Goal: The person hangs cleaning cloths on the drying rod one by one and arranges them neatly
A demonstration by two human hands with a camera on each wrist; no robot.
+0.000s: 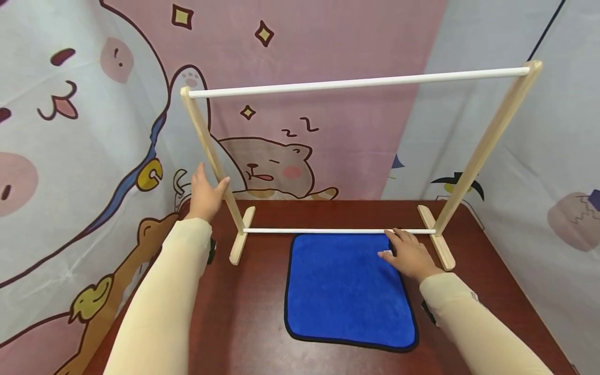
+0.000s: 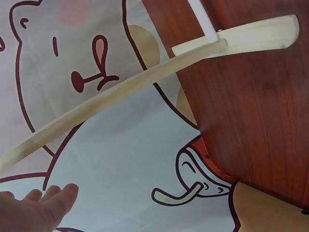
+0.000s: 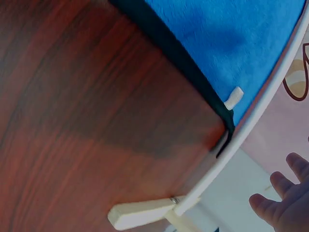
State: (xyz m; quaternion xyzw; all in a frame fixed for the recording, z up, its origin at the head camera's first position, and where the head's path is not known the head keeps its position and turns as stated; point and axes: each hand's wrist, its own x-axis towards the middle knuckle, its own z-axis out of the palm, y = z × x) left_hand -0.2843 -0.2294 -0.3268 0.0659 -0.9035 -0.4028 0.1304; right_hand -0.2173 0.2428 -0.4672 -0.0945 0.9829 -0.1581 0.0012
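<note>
So you've basically got printed cloth walls on three sides of you. The back wall (image 1: 351, 47) is mostly pink, going pale toward your right, with little yellow stars (image 1: 182, 16) and a dozing cartoon animal (image 1: 276, 166) with zigzag Zs over it. Your left wall (image 1: 70, 208) is whitish and a bit creased, with a huge pink-cheeked critter, a yellow bell (image 1: 149, 174) and a greenish duck (image 1: 91, 298). Your right wall (image 1: 553, 99) is pale too. Your table (image 1: 248, 291) is reddish-brown with streaky grain, back edge right by the cloth, and light leaves a soft sheen near the front.
</note>
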